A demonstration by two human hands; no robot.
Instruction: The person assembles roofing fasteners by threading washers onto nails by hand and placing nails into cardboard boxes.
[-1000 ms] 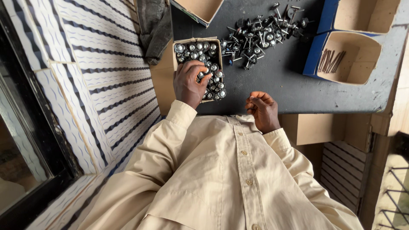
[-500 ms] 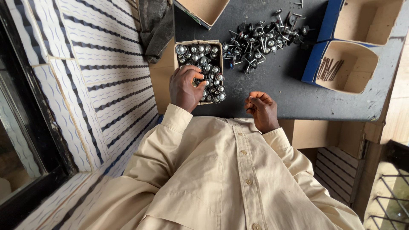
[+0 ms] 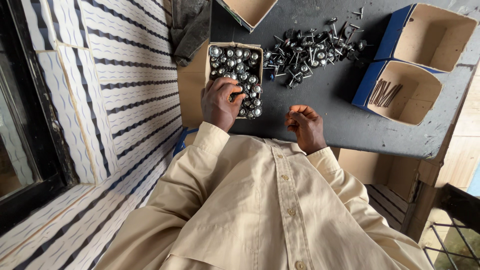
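Note:
A small open cardboard box (image 3: 259, 47) packed with round-headed roofing nails (image 3: 240, 62) sits at the near left of the dark grey table (image 3: 330, 105). My left hand (image 3: 219, 102) rests in the box's near end, its fingers curled and pinched on the nails there. A loose pile of the same nails (image 3: 310, 50) lies spread to the right of the box. At the table's near edge my right hand (image 3: 303, 126) lies with fingers curled inward and nothing visible in them.
Two blue-sided cardboard boxes stand at the right; the nearer one (image 3: 367, 82) holds thin brown nails (image 3: 384, 92), the farther (image 3: 432, 30) looks empty. Another open box (image 3: 247, 10) and a dark cloth (image 3: 190, 25) are at the back. A tiled wall (image 3: 120, 75) runs along the left.
My left hand has drawn back toward the near end of the nail box, its fingers closing on the nails. The right hand has stayed put. The view shifted slightly.

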